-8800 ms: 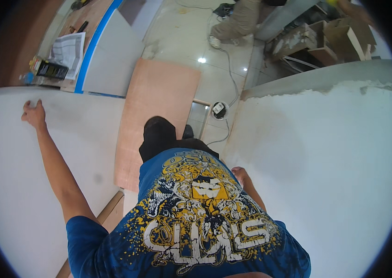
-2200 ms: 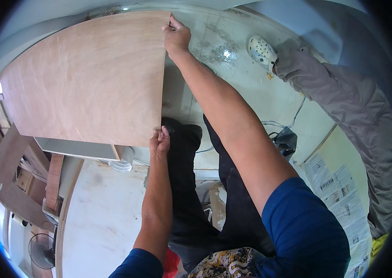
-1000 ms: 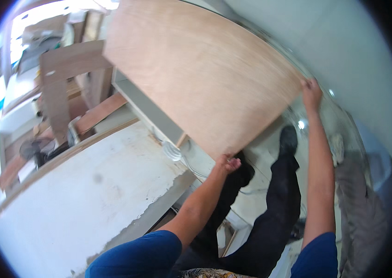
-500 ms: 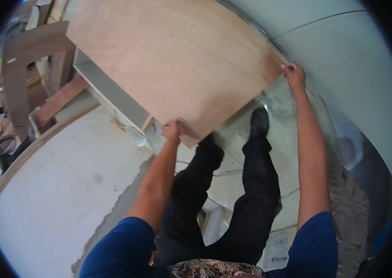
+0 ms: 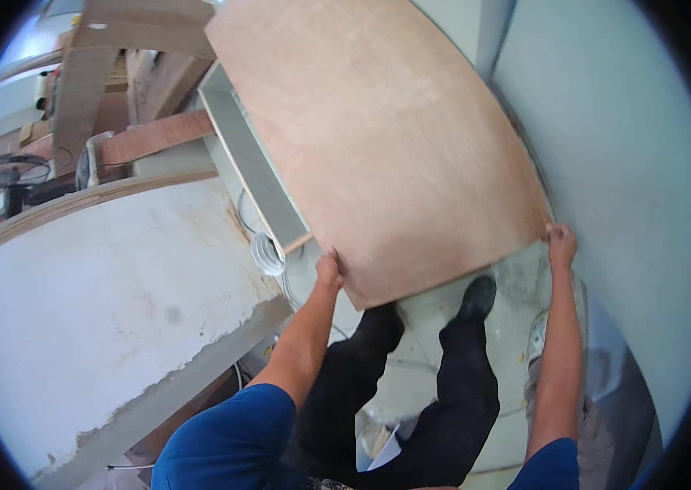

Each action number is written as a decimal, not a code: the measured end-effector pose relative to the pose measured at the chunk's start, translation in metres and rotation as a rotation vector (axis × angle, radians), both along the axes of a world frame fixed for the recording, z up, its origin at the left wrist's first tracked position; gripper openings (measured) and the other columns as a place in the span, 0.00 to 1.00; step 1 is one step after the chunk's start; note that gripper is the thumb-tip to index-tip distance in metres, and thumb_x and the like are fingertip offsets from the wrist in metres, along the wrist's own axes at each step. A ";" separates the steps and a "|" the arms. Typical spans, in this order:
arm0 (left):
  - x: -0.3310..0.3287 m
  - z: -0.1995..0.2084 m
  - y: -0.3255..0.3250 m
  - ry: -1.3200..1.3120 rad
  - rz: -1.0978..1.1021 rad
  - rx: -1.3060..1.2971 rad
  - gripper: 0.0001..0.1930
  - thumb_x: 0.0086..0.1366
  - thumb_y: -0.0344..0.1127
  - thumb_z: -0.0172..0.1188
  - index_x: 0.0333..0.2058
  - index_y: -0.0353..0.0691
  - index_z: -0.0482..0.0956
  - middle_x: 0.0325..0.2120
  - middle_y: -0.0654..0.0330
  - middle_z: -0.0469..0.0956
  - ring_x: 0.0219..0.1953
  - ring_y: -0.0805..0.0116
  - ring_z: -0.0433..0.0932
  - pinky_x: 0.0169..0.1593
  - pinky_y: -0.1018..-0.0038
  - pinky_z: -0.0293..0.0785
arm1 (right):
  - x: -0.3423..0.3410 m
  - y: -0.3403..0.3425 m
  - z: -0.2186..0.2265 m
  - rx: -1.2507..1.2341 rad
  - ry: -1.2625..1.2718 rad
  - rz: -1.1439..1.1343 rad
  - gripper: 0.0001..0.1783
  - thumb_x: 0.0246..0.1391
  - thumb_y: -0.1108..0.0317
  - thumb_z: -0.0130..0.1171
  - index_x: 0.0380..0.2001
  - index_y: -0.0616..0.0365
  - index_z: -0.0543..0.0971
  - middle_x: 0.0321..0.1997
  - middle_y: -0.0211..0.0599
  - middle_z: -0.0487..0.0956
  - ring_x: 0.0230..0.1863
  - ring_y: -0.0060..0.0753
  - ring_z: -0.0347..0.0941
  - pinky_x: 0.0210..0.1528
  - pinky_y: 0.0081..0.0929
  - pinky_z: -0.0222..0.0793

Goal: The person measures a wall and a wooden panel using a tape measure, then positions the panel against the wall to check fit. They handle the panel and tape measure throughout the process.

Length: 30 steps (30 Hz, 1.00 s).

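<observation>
A large, light-brown plywood sheet (image 5: 403, 147) spreads in front of me, its near edge just beyond my shoes. My left hand (image 5: 330, 268) is closed on the sheet's left edge, close to the near-left corner. At the near-right corner my right hand (image 5: 559, 243) pinches the edge, fingers curled over it. The sheet partly covers a long, open, pale box-like frame (image 5: 251, 163) on its left. What lies beneath the sheet is hidden.
A white-topped worktable (image 5: 117, 318) with a rough grey edge stands at my left. Beyond it are a black fan (image 5: 15, 173) and brown wood pieces (image 5: 129, 16). Coiled white cable (image 5: 266, 254) hangs by the box frame. A pale wall (image 5: 615, 147) rises on the right.
In my view the plywood sheet and both hands have shifted right and nearer to me, and the sheet has turned somewhat. Both hands keep their grip on it.
</observation>
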<state>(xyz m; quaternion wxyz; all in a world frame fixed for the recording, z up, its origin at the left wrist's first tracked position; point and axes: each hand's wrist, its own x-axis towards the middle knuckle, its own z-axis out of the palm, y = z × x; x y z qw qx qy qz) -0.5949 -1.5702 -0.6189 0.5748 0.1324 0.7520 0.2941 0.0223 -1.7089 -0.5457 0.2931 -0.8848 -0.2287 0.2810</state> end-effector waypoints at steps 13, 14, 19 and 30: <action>0.061 0.051 0.023 0.185 -0.127 -0.406 0.21 0.72 0.43 0.48 0.54 0.32 0.68 0.50 0.52 0.73 0.48 0.60 0.73 0.51 0.59 0.71 | 0.010 -0.021 -0.022 0.099 0.082 -0.110 0.10 0.53 0.69 0.63 0.27 0.67 0.76 0.23 0.40 0.79 0.23 0.32 0.79 0.27 0.29 0.75; 0.076 0.069 0.027 0.187 -0.155 -0.437 0.21 0.72 0.43 0.48 0.54 0.32 0.68 0.49 0.52 0.73 0.48 0.60 0.73 0.51 0.59 0.72 | 0.012 -0.019 -0.020 0.097 0.048 -0.082 0.10 0.53 0.69 0.63 0.27 0.67 0.76 0.23 0.40 0.79 0.23 0.32 0.79 0.26 0.29 0.75; 0.047 0.061 0.019 0.215 -0.317 -0.361 0.18 0.71 0.44 0.49 0.48 0.34 0.70 0.41 0.53 0.73 0.40 0.61 0.73 0.47 0.51 0.72 | 0.010 -0.019 -0.015 0.094 0.026 -0.065 0.11 0.53 0.69 0.63 0.27 0.67 0.76 0.22 0.40 0.79 0.22 0.31 0.78 0.26 0.29 0.75; 0.084 0.090 0.008 0.355 -0.241 -0.417 0.11 0.71 0.37 0.49 0.47 0.38 0.68 0.30 0.56 0.72 0.30 0.60 0.72 0.31 0.50 0.72 | 0.013 -0.020 -0.013 0.086 0.128 -0.080 0.08 0.54 0.72 0.62 0.28 0.68 0.76 0.22 0.37 0.78 0.22 0.27 0.76 0.28 0.27 0.76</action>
